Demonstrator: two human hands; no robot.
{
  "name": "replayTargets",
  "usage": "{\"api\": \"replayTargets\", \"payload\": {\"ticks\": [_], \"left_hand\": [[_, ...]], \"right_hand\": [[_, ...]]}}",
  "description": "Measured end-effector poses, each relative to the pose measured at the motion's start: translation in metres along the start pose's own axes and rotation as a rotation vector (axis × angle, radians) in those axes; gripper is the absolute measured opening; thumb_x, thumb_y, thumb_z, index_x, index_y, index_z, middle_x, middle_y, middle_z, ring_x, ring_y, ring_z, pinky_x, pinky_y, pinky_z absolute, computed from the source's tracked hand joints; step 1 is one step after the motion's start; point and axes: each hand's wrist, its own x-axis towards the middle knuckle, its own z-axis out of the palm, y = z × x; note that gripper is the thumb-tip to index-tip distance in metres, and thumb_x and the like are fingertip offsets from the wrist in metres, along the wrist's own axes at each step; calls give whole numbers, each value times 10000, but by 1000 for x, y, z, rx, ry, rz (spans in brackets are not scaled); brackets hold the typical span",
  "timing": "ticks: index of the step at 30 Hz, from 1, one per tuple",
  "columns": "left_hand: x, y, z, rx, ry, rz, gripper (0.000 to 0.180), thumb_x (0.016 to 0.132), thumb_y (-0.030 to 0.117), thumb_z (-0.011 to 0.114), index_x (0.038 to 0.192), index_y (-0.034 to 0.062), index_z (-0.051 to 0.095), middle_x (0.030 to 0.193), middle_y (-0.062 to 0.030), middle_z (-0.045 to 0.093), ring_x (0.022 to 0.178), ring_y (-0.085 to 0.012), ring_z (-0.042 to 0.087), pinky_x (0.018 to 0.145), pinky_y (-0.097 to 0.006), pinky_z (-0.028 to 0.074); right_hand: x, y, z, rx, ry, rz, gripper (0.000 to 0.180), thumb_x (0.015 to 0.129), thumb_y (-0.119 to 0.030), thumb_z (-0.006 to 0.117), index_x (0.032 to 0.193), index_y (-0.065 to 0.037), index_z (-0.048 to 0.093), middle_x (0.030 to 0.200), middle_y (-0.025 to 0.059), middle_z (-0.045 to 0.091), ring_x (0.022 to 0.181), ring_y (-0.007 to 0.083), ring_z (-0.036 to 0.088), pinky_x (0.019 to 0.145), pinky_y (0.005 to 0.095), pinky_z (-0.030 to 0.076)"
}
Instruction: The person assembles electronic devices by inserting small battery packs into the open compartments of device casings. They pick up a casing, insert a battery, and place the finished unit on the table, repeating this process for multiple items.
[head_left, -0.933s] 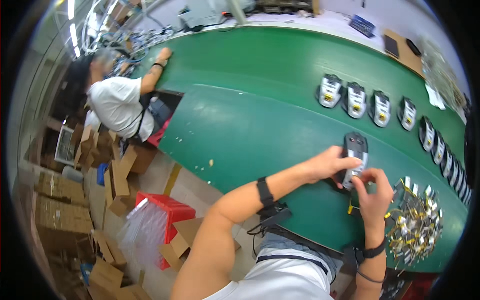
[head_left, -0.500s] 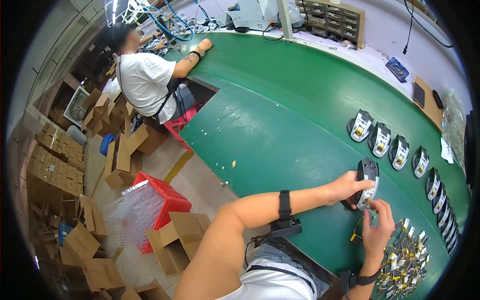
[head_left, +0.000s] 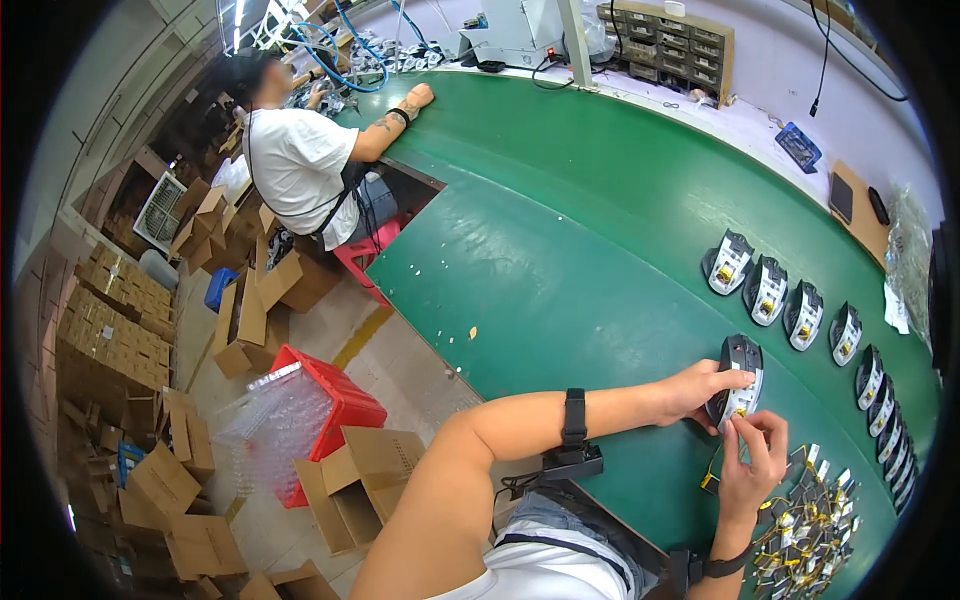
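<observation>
Between fingers of left hand (head_left: 690,392) — black mouse shell (head_left: 738,380), gripped upright on green bench (head_left: 560,260); right hand (head_left: 752,462) fingertips pinched at small part below — fitting step, next likely needs steady press.

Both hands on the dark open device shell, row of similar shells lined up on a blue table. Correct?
Nearly. The head view shows the table is green, not blue. The left hand and right hand do hold the dark open device shell, with the row of similar shells beyond it.

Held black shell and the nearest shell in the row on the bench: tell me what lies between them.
Nothing but bare green bench. In the head view, the held shell and the nearest row shell sit apart with only mat between.
</observation>
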Motion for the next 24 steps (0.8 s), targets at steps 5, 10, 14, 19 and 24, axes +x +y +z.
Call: {"api": "replayTargets", "payload": {"ticks": [5, 10, 14, 19, 24], "left_hand": [[2, -5, 1, -80, -18, -17, 458, 917, 526, 563, 1089, 103, 604, 928, -30, 661, 785, -129, 632, 597, -296, 518], [-1, -11, 0, -185, -16, -3, 434, 927, 525, 549, 1081, 123, 610, 924, -18, 664, 812, -113, 635, 616, -300, 532], [-4, -9, 4, -341, -34, 41, 407, 942, 500, 532, 1127, 142, 587, 1001, -24, 658, 898, -135, 639, 711, -323, 546], [4, -12, -3, -492, -84, 73, 428, 946, 489, 526, 1188, 138, 563, 1081, -44, 653, 980, -173, 642, 841, -388, 542], [0, -8, -5, -547, -101, 119, 447, 958, 497, 488, 1196, 127, 564, 1125, -82, 657, 1006, -183, 646, 853, -372, 532]], "right_hand": [[-6, 7, 5, 72, 19, 117, 237, 754, 53, 733, 979, 4, 679, 828, 109, 618, 723, 215, 608, 625, 328, 491], [-3, 6, 7, 28, 78, 90, 134, 771, 42, 723, 866, 13, 633, 846, 122, 630, 758, 257, 608, 682, 347, 493], [1, 2, 9, -23, 64, -6, 141, 767, 20, 728, 889, 3, 658, 995, 125, 613, 871, 263, 574, 727, 353, 476], [-1, 3, 8, -98, -15, -25, 310, 799, 28, 650, 1104, -19, 674, 1149, 132, 568, 986, 287, 537, 768, 377, 450], [4, -10, 11, -195, -81, -105, 452, 792, 57, 616, 1237, -15, 618, 1198, 143, 555, 1031, 317, 523, 846, 424, 438]]}}
